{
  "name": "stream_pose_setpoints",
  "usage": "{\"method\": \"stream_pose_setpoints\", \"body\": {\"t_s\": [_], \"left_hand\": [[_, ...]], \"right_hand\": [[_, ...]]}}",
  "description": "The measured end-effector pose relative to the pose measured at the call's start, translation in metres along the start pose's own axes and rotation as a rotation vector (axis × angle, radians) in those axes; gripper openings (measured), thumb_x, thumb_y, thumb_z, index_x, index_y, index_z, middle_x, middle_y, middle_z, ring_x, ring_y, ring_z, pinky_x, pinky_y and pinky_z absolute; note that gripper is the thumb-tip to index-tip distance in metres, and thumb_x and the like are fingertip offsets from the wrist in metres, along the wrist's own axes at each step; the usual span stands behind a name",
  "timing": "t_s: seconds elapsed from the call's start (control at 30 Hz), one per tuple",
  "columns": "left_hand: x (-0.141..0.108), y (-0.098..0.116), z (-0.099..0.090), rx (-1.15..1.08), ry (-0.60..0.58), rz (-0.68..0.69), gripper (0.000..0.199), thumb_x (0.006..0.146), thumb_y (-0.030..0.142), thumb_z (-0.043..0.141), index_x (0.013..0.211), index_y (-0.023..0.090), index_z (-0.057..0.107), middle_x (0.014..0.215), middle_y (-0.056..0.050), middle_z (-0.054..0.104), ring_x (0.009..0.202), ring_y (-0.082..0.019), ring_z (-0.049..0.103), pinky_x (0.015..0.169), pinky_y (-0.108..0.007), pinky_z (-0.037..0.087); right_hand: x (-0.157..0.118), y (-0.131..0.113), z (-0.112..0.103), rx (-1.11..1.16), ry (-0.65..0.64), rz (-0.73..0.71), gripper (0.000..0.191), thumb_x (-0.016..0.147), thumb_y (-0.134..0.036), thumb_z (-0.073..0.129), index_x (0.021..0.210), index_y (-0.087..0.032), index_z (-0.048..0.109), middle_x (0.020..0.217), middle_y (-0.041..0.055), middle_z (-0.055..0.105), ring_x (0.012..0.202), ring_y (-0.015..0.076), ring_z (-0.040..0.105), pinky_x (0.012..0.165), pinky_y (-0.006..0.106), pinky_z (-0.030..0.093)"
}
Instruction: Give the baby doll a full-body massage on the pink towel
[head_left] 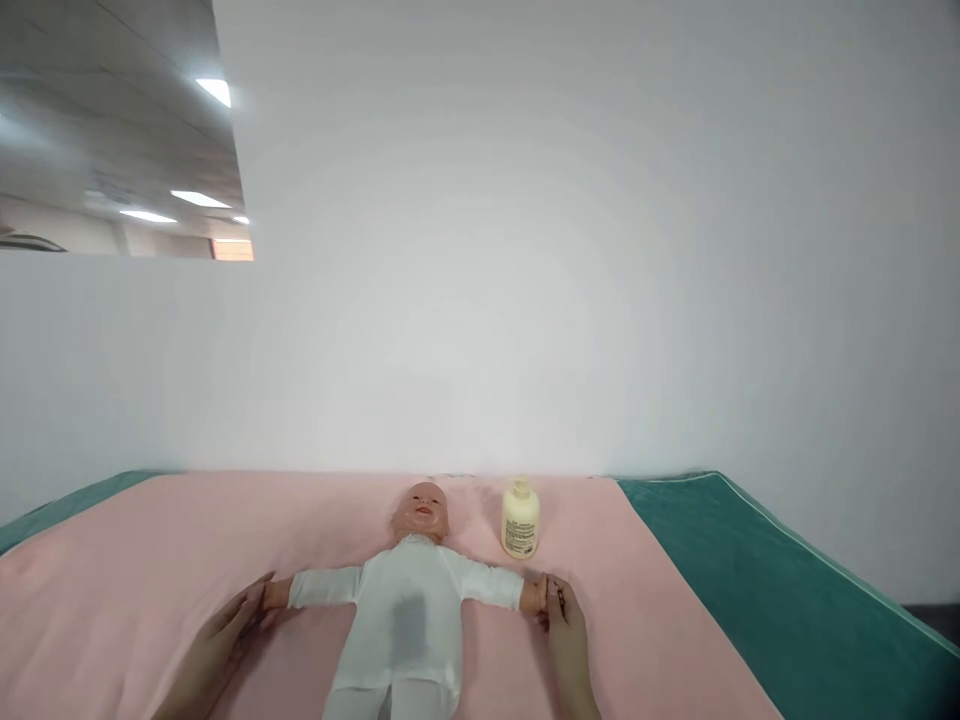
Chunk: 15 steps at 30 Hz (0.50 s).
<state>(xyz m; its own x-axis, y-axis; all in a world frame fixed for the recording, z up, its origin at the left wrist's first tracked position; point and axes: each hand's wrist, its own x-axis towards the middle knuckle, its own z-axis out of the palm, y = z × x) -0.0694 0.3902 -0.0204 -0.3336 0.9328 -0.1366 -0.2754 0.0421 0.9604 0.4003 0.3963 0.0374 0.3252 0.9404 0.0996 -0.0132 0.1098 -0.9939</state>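
Gripping the doll (412,600) by both its hands, with left fingers (250,602) curled round one and right fingers (556,603) closed on the other, seemingly to keep its arms spread. Laid face-up on pink cloth (652,620), near an upright bottle (520,522), apparently set clear of the arm.

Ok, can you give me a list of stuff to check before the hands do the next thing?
1. Left hand holding the doll by one hand: ok.
2. Right hand holding the doll by its other hand: ok.
3. Doll lying face up on the pink cloth: ok.
4. Doll's sleeves both stretched out sideways: ok.
5. Bottle upright and apart from the right hand: ok.
6. Doll's feet lying straight: cannot tell, they're outside the picture.
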Motion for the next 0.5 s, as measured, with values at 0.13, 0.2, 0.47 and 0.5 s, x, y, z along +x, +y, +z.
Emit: {"method": "stream_pose_setpoints", "body": {"t_s": [0.13, 0.2, 0.47, 0.5], "left_hand": [[-0.003, 0.008, 0.004, -0.016, 0.041, -0.048, 0.069, 0.059, 0.045, 0.082, 0.121, 0.023, 0.061, 0.122, -0.008, 0.066, 0.123, -0.033, 0.052, 0.104, -0.042, 0.042], [-0.004, 0.010, 0.006, -0.072, 0.050, -0.072, 0.070, 0.055, 0.041, 0.085, 0.118, 0.021, 0.063, 0.114, -0.010, 0.070, 0.116, -0.035, 0.057, 0.101, -0.043, 0.045], [-0.001, 0.004, 0.004, -0.218, 0.031, -0.017, 0.049, 0.066, 0.033, 0.081, 0.109, 0.018, 0.065, 0.104, -0.010, 0.072, 0.101, -0.023, 0.067, 0.087, -0.026, 0.055], [-0.001, 0.004, 0.005, -0.225, 0.034, -0.004, 0.047, 0.067, 0.034, 0.080, 0.108, 0.017, 0.066, 0.102, -0.009, 0.073, 0.098, -0.022, 0.068, 0.086, -0.025, 0.055]], "right_hand": [[0.020, -0.019, 0.066, -0.014, -0.146, -0.043, 0.026, 0.093, -0.034, 0.055, 0.115, -0.020, 0.057, 0.117, 0.0078, 0.059, 0.096, 0.0194, 0.060, 0.081, 0.039, 0.053], [0.031, -0.024, 0.107, -0.022, -0.204, -0.055, 0.021, 0.092, -0.035, 0.057, 0.111, -0.027, 0.060, 0.117, 0.0064, 0.060, 0.100, 0.0213, 0.059, 0.079, 0.038, 0.054], [0.060, -0.026, 0.215, 0.010, -0.290, -0.072, 0.018, 0.093, -0.035, 0.053, 0.105, -0.026, 0.063, 0.108, 0.0029, 0.064, 0.099, 0.0231, 0.060, 0.078, 0.036, 0.055], [0.060, -0.025, 0.218, 0.021, -0.289, -0.073, 0.018, 0.093, -0.035, 0.055, 0.106, -0.025, 0.063, 0.110, 0.0031, 0.063, 0.100, 0.0235, 0.060, 0.078, 0.037, 0.054]]}}
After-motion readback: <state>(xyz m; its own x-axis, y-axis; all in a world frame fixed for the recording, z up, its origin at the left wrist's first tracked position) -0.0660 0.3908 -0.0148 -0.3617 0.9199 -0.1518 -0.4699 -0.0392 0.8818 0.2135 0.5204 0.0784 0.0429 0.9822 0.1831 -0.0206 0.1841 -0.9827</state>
